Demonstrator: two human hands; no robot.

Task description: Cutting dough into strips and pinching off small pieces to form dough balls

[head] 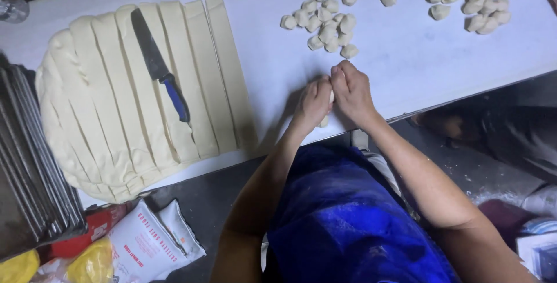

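While gripped by both hands' fingers (339,74), a pale, soft dough strip (325,119), mostly hidden.

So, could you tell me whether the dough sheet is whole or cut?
Cut: the dough sheet is sliced into long strips, a knife lying on it.

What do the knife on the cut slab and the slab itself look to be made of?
The knife: dark blade, probably metal with a dull finish; the blue handle looks like smooth plastic. The slab: pale cream, soft and matte, cut into long strips with slightly puffy edges, so most likely raw dough.
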